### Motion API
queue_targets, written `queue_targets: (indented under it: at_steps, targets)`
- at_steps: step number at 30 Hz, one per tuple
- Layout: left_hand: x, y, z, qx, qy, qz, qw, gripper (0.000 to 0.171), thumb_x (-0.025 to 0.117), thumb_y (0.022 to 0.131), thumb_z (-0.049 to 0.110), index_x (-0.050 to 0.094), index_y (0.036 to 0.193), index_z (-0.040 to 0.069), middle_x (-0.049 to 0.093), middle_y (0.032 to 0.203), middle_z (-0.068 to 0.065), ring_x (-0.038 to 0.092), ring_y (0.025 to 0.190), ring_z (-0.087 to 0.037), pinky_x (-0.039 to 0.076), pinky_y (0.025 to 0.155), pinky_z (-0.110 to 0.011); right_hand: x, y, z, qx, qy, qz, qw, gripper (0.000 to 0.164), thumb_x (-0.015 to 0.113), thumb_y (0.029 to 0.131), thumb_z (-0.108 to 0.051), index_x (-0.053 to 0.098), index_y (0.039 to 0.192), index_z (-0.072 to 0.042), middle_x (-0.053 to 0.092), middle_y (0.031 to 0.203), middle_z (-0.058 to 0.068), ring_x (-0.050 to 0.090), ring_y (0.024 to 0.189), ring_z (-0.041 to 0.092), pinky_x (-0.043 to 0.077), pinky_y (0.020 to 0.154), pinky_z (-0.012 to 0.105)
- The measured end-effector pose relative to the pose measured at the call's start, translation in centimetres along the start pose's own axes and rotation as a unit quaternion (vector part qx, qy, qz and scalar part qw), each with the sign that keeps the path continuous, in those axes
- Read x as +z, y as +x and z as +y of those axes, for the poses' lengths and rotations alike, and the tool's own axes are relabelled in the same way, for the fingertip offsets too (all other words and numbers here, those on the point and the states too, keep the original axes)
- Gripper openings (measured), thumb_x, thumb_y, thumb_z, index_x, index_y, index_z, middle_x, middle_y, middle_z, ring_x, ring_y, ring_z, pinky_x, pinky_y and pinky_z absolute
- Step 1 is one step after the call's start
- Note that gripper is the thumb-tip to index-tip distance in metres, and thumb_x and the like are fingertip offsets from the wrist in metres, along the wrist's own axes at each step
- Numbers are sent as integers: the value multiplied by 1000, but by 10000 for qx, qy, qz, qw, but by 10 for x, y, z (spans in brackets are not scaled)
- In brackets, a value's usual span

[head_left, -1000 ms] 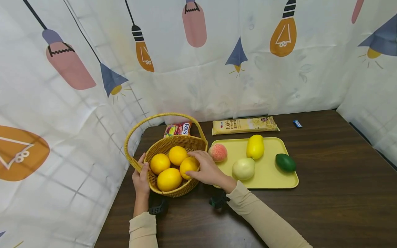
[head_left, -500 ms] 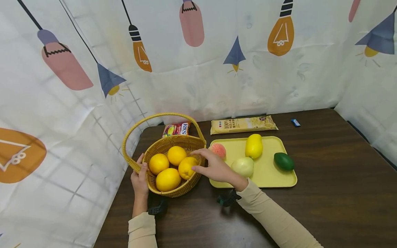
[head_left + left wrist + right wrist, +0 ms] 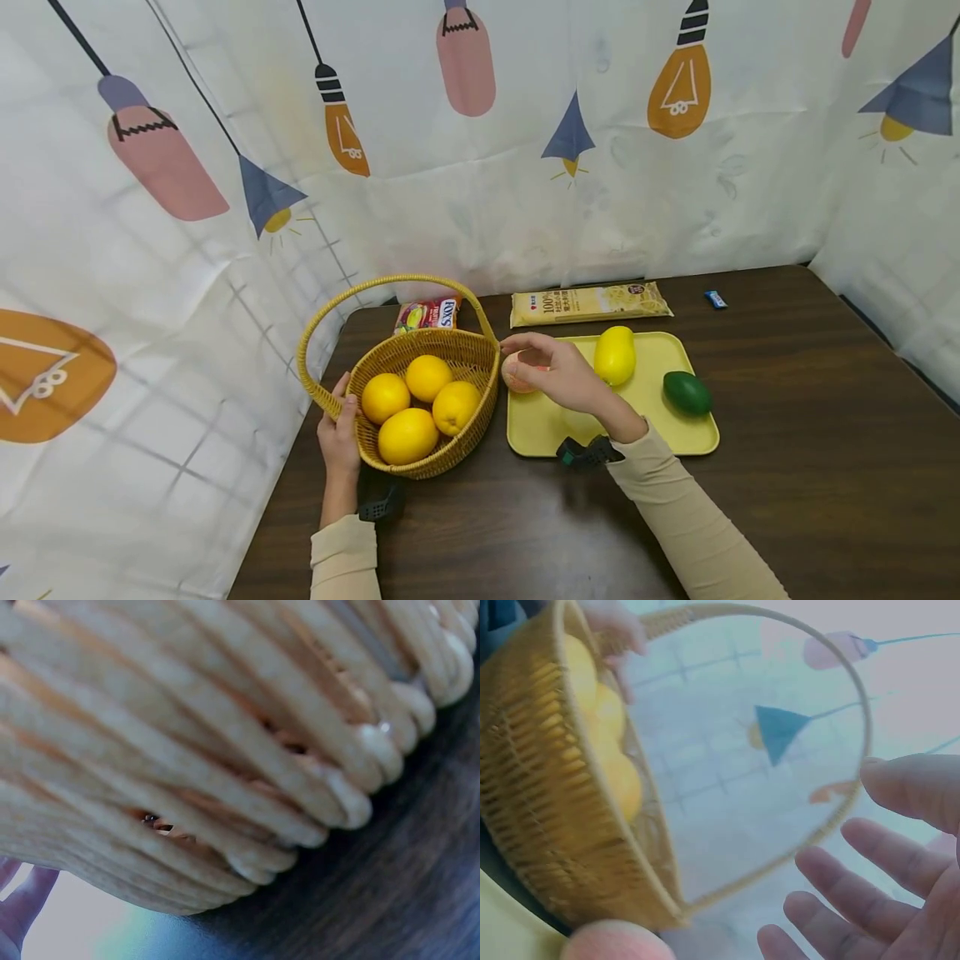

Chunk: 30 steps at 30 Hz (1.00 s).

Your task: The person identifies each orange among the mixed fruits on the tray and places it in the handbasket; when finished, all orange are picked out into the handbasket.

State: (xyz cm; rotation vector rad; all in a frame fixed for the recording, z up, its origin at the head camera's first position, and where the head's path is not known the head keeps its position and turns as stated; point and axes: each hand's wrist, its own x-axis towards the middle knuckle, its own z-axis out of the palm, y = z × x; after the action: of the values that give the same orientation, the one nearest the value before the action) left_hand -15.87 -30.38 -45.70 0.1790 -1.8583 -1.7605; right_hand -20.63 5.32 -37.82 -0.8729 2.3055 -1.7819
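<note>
My left hand (image 3: 339, 442) grips the left rim of a yellow wicker basket (image 3: 474, 437), thumb over the edge near the foot of its arched handle. Several orange-yellow fruits (image 3: 407, 435) lie inside. In the left wrist view the woven basket wall (image 3: 225, 742) fills most of the picture. My right hand (image 3: 566, 379) hovers above a pink peach (image 3: 514, 381) at the left side of a yellow tray (image 3: 540, 437), partly covering it. The right wrist view has the fingers (image 3: 870, 889) spread, holding nothing, with the peach (image 3: 619, 943) at the bottom edge.
On the tray lie a yellow fruit (image 3: 615, 356) and a dark green avocado-like fruit (image 3: 686, 392). Behind stand a long noodle packet (image 3: 592, 303) and a red FOX'S bag (image 3: 429, 314). A small blue wrapped piece (image 3: 716, 299) lies at the back right. Printed curtains enclose the table.
My right hand has let go of a fruit in the basket and moved right, over the peach. It now hides the pale green fruit. The left hand stays on the basket.
</note>
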Motion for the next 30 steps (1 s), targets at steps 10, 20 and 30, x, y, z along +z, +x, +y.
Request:
queue_targets:
  at_steps: [10,20,30]
  targets:
    - [-2,2,-12,23,147,80,9999,31,50,101,10,61,120,-11,57,132,-18,48,83,-12,41,73,-18,-24,-8,-5,27,-65,421,9991,34,65,95,-23,62,128,-17,64,126,5,60,113,21,47,95,44]
    - [-5,3,-13,-28,152,17,9999,31,49,100,7,59,121,-15,51,140,-21,45,75,-13,40,71,-17,-18,-8,-4,100,-104,353,9993,30,64,96,-21,64,126,-18,64,127,7,60,113,21,47,95,44]
    - [-4,1,-9,337,-31,-144,9993,32,52,99,8,53,121,-16,53,137,-20,53,112,-18,42,88,-15,-19,-8,-10,-53,-264,403,9988,34,66,95,-26,64,127,-15,66,124,4,62,113,24,48,95,44]
